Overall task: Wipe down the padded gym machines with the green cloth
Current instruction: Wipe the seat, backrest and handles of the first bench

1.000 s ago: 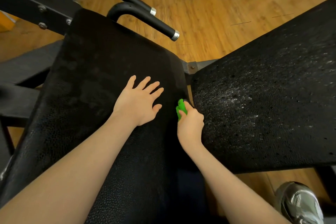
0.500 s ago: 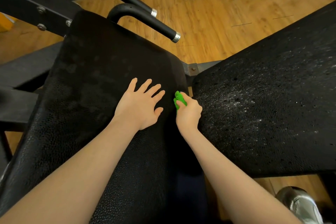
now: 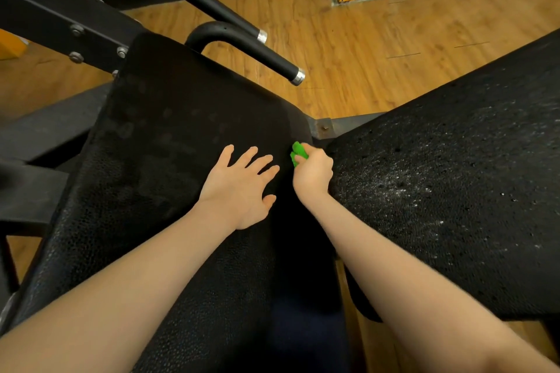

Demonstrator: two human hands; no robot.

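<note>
Head view: the right hand (image 3: 313,174) — fingers curled tight round the bunched green cloth (image 3: 298,154) — has slid toward 12 o'clock along the left pad's (image 3: 169,136) right edge, nearing the far corner. The left hand (image 3: 239,182) stays flat, fingers spread; that edge is nearly done, while the dusty right pad (image 3: 454,191) at 3 o'clock looks unwiped.
</note>
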